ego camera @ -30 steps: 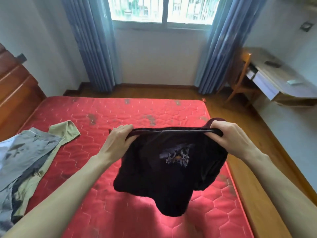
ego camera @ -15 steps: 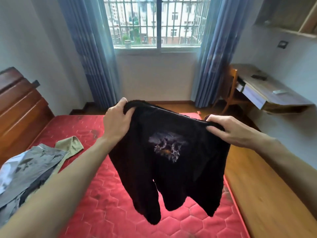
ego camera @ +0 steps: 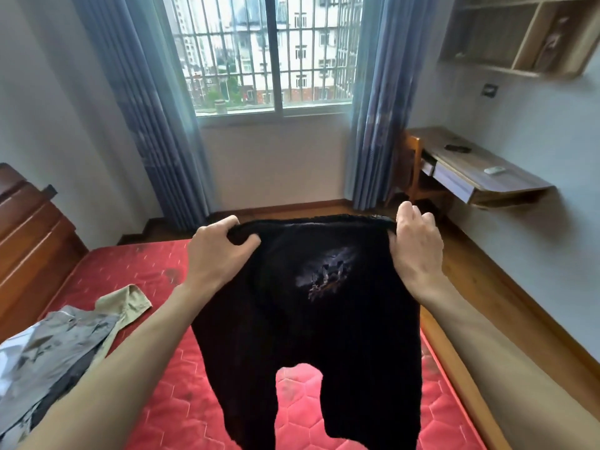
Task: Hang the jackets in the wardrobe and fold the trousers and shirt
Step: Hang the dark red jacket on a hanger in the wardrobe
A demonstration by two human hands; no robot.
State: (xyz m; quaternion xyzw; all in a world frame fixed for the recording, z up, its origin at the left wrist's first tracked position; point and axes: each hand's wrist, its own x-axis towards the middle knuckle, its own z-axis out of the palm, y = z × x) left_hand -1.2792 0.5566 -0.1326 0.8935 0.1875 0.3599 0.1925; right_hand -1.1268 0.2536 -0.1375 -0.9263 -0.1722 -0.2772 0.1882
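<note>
Black trousers (ego camera: pixel 305 336) with a small grey print hang in the air over the red mattress (ego camera: pixel 136 277), spread flat with both legs dangling. My left hand (ego camera: pixel 219 251) grips the left end of the waistband. My right hand (ego camera: pixel 415 245) grips the right end, fingers curled over the top edge. A heap of grey and khaki clothes (ego camera: pixel 65 339) lies on the mattress at the left.
A dark wooden headboard (ego camera: pixel 29 235) stands at the far left. Wooden floor (ego camera: pixel 506 306) runs along the bed's right side. A wall desk (ego camera: pixel 480 173) with a chair (ego camera: pixel 412 170) sits at the right, below shelves (ego camera: pixel 519 30). Blue curtains flank the barred window (ego camera: pixel 269 53).
Both hands have lifted the trousers higher and pulled the waistband wider, so the bunched garment now hangs open with two separate legs. The view has tilted up towards the window.
</note>
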